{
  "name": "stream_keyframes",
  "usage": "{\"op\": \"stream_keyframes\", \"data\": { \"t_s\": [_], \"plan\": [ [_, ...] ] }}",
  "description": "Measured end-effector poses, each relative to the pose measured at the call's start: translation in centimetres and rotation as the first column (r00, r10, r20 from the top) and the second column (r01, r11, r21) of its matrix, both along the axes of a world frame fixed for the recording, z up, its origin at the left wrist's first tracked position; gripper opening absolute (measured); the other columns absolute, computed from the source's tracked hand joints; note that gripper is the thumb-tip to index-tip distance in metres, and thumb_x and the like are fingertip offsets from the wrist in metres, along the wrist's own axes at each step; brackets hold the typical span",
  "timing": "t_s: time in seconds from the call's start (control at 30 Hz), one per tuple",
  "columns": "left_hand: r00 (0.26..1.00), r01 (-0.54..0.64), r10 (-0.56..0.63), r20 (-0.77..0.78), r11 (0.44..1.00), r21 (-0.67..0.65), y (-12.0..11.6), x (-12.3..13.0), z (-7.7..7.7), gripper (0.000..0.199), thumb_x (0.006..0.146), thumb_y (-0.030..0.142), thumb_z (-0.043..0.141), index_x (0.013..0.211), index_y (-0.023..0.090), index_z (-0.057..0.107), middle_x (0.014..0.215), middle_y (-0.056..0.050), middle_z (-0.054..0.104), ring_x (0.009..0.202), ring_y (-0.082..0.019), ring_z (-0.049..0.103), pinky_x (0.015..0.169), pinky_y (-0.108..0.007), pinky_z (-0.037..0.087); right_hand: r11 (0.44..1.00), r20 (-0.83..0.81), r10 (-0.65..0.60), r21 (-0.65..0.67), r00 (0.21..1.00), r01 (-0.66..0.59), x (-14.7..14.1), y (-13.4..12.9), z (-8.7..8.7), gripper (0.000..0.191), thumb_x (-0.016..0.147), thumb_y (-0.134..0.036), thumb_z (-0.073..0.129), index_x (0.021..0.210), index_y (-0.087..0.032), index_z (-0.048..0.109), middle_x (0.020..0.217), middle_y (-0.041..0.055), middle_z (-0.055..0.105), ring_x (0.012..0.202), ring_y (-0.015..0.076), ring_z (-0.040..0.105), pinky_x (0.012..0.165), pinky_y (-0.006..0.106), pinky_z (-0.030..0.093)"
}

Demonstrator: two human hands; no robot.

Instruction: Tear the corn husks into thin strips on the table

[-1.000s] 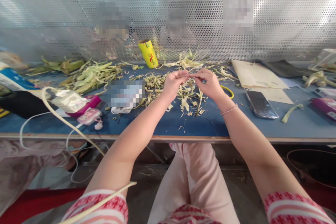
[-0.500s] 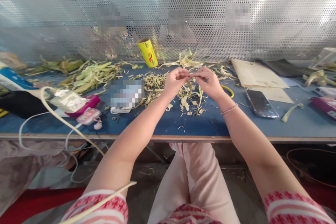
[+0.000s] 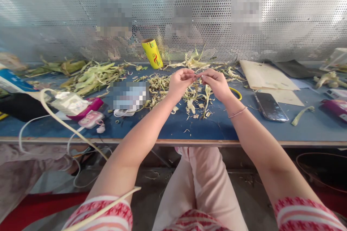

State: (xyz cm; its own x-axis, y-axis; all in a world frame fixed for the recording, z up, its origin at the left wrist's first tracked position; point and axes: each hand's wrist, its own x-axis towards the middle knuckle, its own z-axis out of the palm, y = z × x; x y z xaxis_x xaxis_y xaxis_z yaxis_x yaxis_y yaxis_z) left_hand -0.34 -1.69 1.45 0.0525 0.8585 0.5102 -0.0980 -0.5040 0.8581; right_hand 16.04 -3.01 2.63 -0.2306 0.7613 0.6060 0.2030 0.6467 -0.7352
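My left hand (image 3: 181, 83) and my right hand (image 3: 215, 83) meet at the fingertips above the blue table (image 3: 151, 128). The fingers of both are pinched together, and whatever is between them is too small to make out. Curled, pale green plant scraps (image 3: 159, 83) lie beneath and to the left of the hands. More peeled strips (image 3: 191, 105) lie on the table just in front of them. Behind the hands, pale leaves (image 3: 193, 60) rest near the perforated metal wall (image 3: 211, 14).
A leaning yellow tube (image 3: 152, 54) is at the back. Left are long green leaves (image 3: 96, 75), a purple-based box (image 3: 88, 108) and white cables. To the right lie a phone (image 3: 271, 106), beige sheets (image 3: 267, 75) and a yellow ring (image 3: 238, 93). A person's leg (image 3: 24, 173) shows lower left.
The fingertips have shifted slightly, and my right hand's fingers are a little differently bent. Both hands stay together over the scraps. The other objects look unmoved.
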Motion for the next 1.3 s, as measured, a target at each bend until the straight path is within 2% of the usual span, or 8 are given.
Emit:
{"op": "stream_keyframes", "data": {
  "t_s": [0.13,0.27,0.37,0.53,0.7,0.9,1.17,1.3],
  "plan": [
    [1.0,0.003,-0.003,0.014,1.0,0.002,-0.1,0.0,0.1,0.023,0.067,0.02,0.075,0.087,0.018,0.063,0.081,-0.002,0.069,0.08,-0.013,0.066,0.076,-0.028,0.052,0.992,-0.136,0.07,-0.098,0.988,-0.083,-0.4,0.4,-0.4,0.024,0.084,-0.042,0.056,0.084,-0.02,0.068,0.071,0.0002,0.053,0.067,0.0113,0.051,0.066,0.029,0.047],
    [1.0,0.014,-0.014,0.015,1.0,-0.003,0.1,0.1,-0.1,0.022,0.067,0.019,0.074,0.087,0.018,0.063,0.081,-0.002,0.069,0.081,-0.013,0.066,0.077,-0.028,0.053,0.997,-0.162,0.032,-0.059,0.986,-0.042,-0.3,0.4,-0.2,0.022,0.084,-0.041,0.057,0.087,-0.02,0.064,0.07,-0.0006,0.052,0.064,0.0108,0.049,0.063,0.029,0.045],
    [0.999,0.022,-0.022,0.036,1.0,0.001,0.2,0.2,-0.2,0.022,0.067,0.018,0.074,0.086,0.018,0.063,0.08,-0.002,0.069,0.078,-0.013,0.066,0.075,-0.028,0.053,1.0,-0.06,-0.029,-0.013,0.998,0.028,-0.3,0.1,0.0,0.018,0.079,-0.037,0.062,0.085,-0.02,0.061,0.073,-0.0001,0.054,0.068,0.0116,0.051,0.063,0.029,0.045],
    [0.999,-0.029,0.029,0.045,0.999,-0.015,-0.1,0.3,0.1,0.022,0.065,0.016,0.073,0.084,0.018,0.062,0.081,-0.003,0.07,0.081,-0.014,0.067,0.076,-0.029,0.052,0.989,0.125,-0.137,0.071,0.983,0.129,-1.0,-0.4,-0.2,0.018,0.071,-0.029,0.068,0.079,-0.019,0.056,0.08,0.0021,0.059,0.073,0.0142,0.054,0.066,0.03,0.046],
    [0.996,-0.029,0.032,0.084,0.999,-0.039,-0.4,0.4,0.4,0.021,0.065,0.013,0.071,0.082,0.018,0.062,0.08,-0.003,0.069,0.082,-0.015,0.066,0.079,-0.031,0.052,0.98,0.207,-0.183,0.115,0.961,0.162,-1.6,-0.6,-0.4,0.012,0.077,-0.028,0.064,0.075,-0.019,0.057,0.078,0.0028,0.06,0.073,0.0154,0.055,0.072,0.033,0.046],
    [0.987,0.044,-0.022,0.157,0.989,-0.138,-0.6,0.2,0.8,0.024,0.06,0.013,0.075,0.08,0.017,0.062,0.079,-0.001,0.069,0.082,-0.014,0.066,0.081,-0.03,0.051,0.973,0.228,-0.209,0.146,0.951,0.179,-1.5,-0.6,-0.3,0.007,0.082,-0.019,0.054,0.076,-0.019,0.059,0.076,0.0032,0.062,0.074,0.0161,0.055,0.072,0.032,0.045],
    [0.962,0.183,-0.109,0.249,0.939,-0.293,-0.6,0.2,0.8,0.02,0.059,0.008,0.075,0.073,0.017,0.064,0.069,0.002,0.067,0.069,-0.01,0.063,0.066,-0.024,0.046,0.96,0.151,-0.235,0.19,0.96,0.205,-1.6,-0.8,-0.3,0.005,0.076,-0.014,0.054,0.077,-0.019,0.057,0.077,0.0033,0.06,0.073,0.0155,0.055,0.066,0.03,0.044],
    [0.943,0.222,-0.117,0.31,0.918,-0.33,-1.1,0.4,1.2,0.018,0.059,0.004,0.073,0.068,0.017,0.064,0.065,0.003,0.066,0.063,-0.007,0.061,0.062,-0.021,0.044,0.964,0.123,-0.229,0.163,0.966,0.208,-1.7,-0.7,-0.3,0.004,0.076,-0.016,0.054,0.076,-0.019,0.056,0.075,0.0023,0.06,0.07,0.0142,0.054,0.065,0.03,0.043]
  ]
}}
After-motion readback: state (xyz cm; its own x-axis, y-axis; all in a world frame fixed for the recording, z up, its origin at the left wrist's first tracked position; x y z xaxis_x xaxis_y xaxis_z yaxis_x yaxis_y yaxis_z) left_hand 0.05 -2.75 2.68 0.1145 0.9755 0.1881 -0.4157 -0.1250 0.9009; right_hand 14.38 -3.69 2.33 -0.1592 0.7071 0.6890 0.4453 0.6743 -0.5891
